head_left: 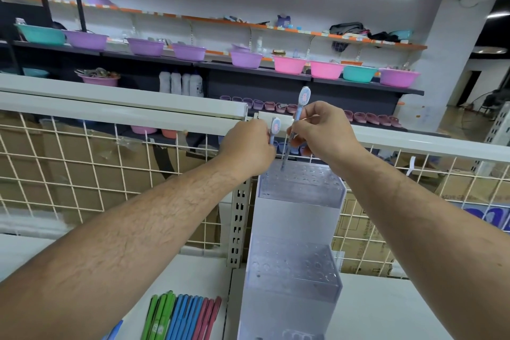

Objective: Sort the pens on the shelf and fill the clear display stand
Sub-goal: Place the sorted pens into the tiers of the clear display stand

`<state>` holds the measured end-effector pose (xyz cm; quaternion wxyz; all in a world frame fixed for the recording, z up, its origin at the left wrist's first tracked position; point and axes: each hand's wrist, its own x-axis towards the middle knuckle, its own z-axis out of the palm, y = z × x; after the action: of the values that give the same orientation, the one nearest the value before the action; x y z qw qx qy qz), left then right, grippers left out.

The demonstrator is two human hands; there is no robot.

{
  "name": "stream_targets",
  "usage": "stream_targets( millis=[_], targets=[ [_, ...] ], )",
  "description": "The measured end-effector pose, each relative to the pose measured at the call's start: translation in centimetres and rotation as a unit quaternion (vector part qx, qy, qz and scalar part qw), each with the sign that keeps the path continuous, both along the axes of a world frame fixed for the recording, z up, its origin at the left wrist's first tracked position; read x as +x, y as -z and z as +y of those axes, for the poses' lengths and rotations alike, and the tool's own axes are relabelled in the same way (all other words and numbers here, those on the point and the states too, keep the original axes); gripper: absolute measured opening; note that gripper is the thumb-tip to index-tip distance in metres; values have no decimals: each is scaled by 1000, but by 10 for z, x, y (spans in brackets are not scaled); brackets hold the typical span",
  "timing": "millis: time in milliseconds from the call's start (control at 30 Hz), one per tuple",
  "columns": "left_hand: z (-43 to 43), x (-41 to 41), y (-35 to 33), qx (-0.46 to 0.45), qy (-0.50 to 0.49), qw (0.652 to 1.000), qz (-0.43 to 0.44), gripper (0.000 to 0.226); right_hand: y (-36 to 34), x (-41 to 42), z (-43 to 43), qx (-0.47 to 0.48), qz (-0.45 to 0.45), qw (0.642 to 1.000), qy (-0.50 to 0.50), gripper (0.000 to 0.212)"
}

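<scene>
Right hand: the right hand (320, 132) is pinching a cartoon-topped pen (299, 110) between thumb and curled fingertips, and is holding it at a tilt.
Cartoon-topped pen: its slim pale blue barrel is rising above the fingers to a flat oval topper. Its dark tip is reaching down below them to the holes of the stand's top tier; whether it is sitting in a hole cannot be told.
Left hand: the left hand (248, 146), knuckles to the camera, is gripping a matching pen (275, 127) in curled fingers. Only that pen's oval topper and a short length of barrel are showing, just beside the right fingers.
Clear display stand: the clear display stand (300, 193), glossy see-through plastic in stepped box-shaped tiers, is standing on the white shelf (386, 309). Each tier's top is showing rows of round holes. The top tier is lying just under the right fingers, the second well below them.
Loose pens: green pens (160, 317), blue pens (183, 317) and red pens (207, 317), all thin smooth sticks, are lying side by side in colour groups on the shelf, far below the left fingers.
Wire grid: a cream-coated wire grid (82, 160) of square mesh is running behind both hands.
Basins: round, shiny plastic basins (190, 52) in purple, pink and teal are lining dark shelves well beyond the fingers.
</scene>
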<state>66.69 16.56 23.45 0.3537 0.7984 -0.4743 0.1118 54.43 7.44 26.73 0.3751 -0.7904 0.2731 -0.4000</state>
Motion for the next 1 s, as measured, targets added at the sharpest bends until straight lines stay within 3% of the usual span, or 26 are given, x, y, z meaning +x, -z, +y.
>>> stream_targets(
  millis=[300,700,1000],
  targets=[
    [21,7,0,-6,11,998,55,18,1,8,9,3,-23,1000,1,4],
    [51,4,8,6,22,1000,-5,13,9,13,20,5,-34,999,18,5],
    [64,8,15,16,41,999,12,13,8,14,17,3,-33,996,87,8]
  ],
)
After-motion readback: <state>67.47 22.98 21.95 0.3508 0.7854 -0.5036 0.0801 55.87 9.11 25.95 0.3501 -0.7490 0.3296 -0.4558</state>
